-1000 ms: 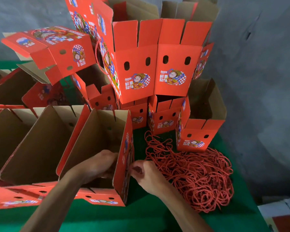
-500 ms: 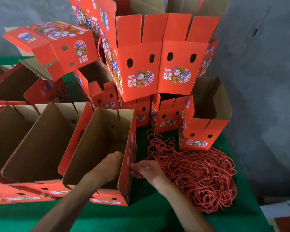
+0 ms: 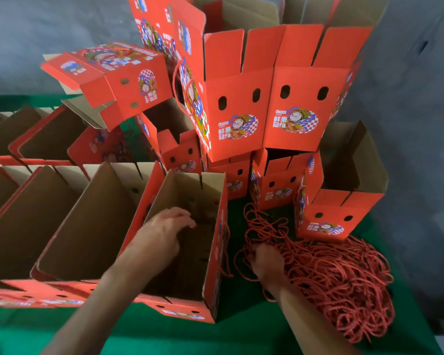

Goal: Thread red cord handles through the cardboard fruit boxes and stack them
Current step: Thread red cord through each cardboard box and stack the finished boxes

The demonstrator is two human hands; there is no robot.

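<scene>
An open red cardboard fruit box [image 3: 217, 254] lies in front of me, brown inside, with a loop of red cord hanging on its right outer wall. My left hand [image 3: 164, 228] reaches inside this box with loosely spread fingers and holds nothing that I can see. My right hand [image 3: 265, 262] is on the left edge of the tangled heap of red cords [image 3: 338, 280], with its fingers curled into the strands. A stack of red boxes [image 3: 262, 103] with cord handles rises at the back.
Several more open boxes [image 3: 69, 226] lie in a row to the left on the green table cloth [image 3: 241, 336]. One box [image 3: 338, 208] stands beside the cord heap. A grey wall is behind and to the right.
My left hand has gone deeper into the box. My right hand has left the box's right wall and moved right onto the cord heap.
</scene>
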